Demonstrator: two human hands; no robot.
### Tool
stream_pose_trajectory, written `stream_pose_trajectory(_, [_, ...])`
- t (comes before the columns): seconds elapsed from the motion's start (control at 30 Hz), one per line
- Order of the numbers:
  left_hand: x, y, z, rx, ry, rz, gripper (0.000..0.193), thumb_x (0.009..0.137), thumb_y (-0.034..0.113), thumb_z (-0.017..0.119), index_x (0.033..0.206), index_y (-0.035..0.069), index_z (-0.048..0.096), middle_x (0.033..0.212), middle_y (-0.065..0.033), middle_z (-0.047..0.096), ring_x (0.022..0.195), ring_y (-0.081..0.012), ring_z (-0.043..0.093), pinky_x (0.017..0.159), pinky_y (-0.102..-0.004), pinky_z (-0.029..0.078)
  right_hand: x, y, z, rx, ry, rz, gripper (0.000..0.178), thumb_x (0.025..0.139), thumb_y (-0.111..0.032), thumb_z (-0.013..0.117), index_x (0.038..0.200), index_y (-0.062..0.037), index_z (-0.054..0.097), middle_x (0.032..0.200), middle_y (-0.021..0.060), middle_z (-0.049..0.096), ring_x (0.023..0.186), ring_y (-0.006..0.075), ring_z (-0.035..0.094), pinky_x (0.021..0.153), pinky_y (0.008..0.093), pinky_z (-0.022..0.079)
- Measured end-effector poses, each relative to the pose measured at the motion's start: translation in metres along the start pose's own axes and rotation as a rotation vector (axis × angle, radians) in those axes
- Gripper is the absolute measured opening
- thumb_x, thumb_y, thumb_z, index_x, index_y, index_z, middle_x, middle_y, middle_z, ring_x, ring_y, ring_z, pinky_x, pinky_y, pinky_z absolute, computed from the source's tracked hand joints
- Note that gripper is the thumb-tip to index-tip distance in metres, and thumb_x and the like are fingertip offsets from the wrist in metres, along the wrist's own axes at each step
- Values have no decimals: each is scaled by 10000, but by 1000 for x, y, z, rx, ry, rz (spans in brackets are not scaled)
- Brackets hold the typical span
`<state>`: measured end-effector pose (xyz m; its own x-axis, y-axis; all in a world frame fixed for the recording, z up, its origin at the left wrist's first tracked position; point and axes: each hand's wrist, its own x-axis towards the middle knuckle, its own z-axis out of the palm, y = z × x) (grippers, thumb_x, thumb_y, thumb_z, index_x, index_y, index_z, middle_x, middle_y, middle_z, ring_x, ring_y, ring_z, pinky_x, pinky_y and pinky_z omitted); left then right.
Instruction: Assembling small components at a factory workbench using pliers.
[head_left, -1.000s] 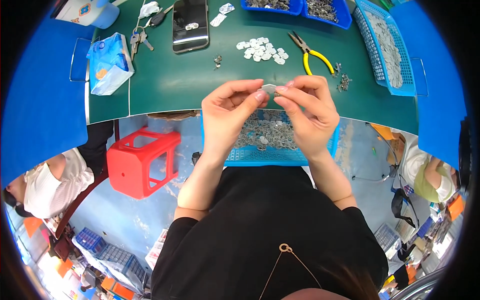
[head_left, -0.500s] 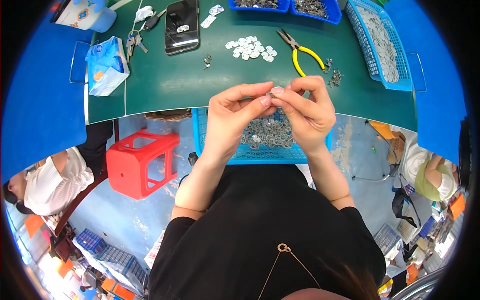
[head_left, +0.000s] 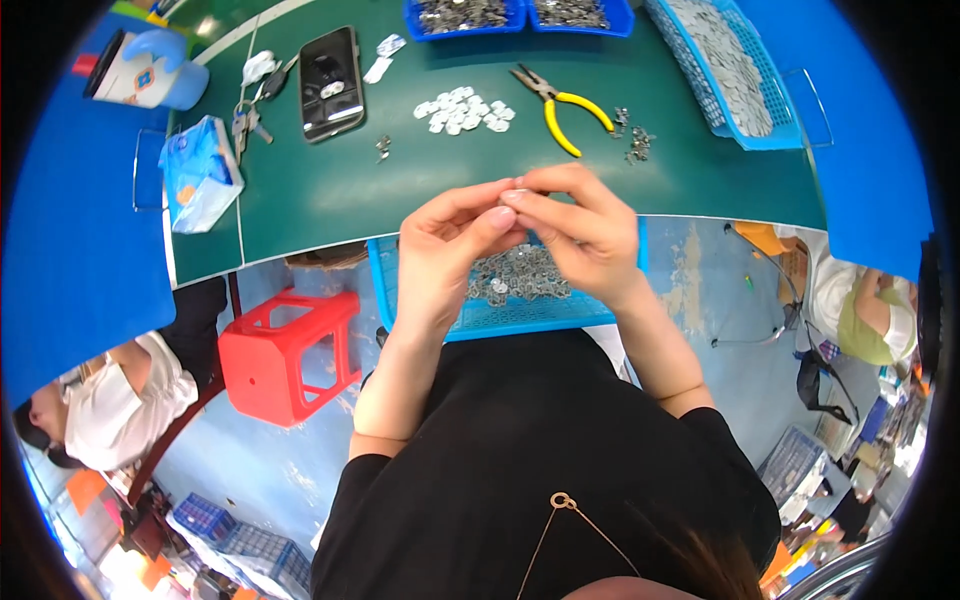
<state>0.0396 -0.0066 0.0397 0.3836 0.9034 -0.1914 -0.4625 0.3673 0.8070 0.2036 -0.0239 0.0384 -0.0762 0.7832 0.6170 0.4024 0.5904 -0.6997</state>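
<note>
My left hand (head_left: 445,235) and my right hand (head_left: 588,228) meet fingertip to fingertip just over the table's front edge. Both are closed in a pinch on a small metal part, now almost wholly hidden by the fingers. Below them is a blue plastic basket (head_left: 500,322) holding many small metal pieces (head_left: 520,275). Beyond the hands, a loose group of small white pieces (head_left: 462,110) lies on the green table (head_left: 330,190). Yellow-handled pliers (head_left: 562,105) rest to its right with their handles spread. Small metal parts (head_left: 640,145) lie beside the pliers, and a few more metal bits (head_left: 383,148) lie at left.
Two blue trays (head_left: 465,30) of metal parts stand at the back; a light-blue basket (head_left: 735,80) of flat grey pieces is at right. At left are a phone (head_left: 332,85), keys (head_left: 248,125), a tissue pack (head_left: 200,175) and a cup (head_left: 140,75). A red stool (head_left: 285,360) stands on the floor; people sit on both sides.
The view has shifted, so the tabletop things appear further left. My hands stay together, and my fingers have closed further over the small part, which showed between them before.
</note>
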Motion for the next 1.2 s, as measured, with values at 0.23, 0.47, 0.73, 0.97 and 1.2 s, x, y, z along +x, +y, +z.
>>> stream_pose_trajectory(0.23, [5, -12, -2, -2, 19, 18, 227, 853, 26, 641, 1067, -45, 624, 958, -153, 667, 832, -198, 672, 758, -299, 576, -1, -17, -19, -2, 13, 75, 288, 750, 13, 652, 1037, 0, 669, 1000, 134, 611, 881, 235, 579, 770, 342, 479])
stream_pose_trajectory(0.47, [8, -17, 1, 32, -11, -9, 239, 839, 4, 638, 1072, -50, 619, 946, -167, 667, 829, -216, 678, 763, -317, 575, 21, -93, -112, 781, -82, -493, 343, 912, -384, 475, 833, -209, 759, 820, -100, 669, 692, 60, 571, 653, 236, 353])
stream_pose_trajectory(0.73, [7, -18, 3, 70, -12, -9, 239, 838, -1, 635, 1071, -49, 619, 946, -168, 667, 840, -216, 677, 772, -324, 575, 26, -101, -120, 701, 70, -446, 352, 913, -232, 462, 643, -184, 683, 794, -139, 659, 643, 8, 551, 629, 196, 359])
stream_pose_trajectory(0.97, [11, -19, 4, 84, -16, -8, 242, 839, -7, 629, 1077, -50, 616, 949, -164, 668, 843, -209, 673, 774, -326, 573, 25, -87, -112, 673, 332, -548, 315, 874, -172, 494, 613, -194, 669, 767, -155, 651, 640, -17, 533, 624, 191, 355])
stream_pose_trajectory(1.2, [16, -23, 5, 167, -1, -14, 262, 854, 22, 609, 1105, -54, 596, 940, -168, 664, 827, -235, 676, 736, -325, 580, 24, -90, -135, 623, 44, -281, 343, 902, -267, 493, 640, -180, 696, 790, -135, 659, 640, 0, 523, 631, 209, 347])
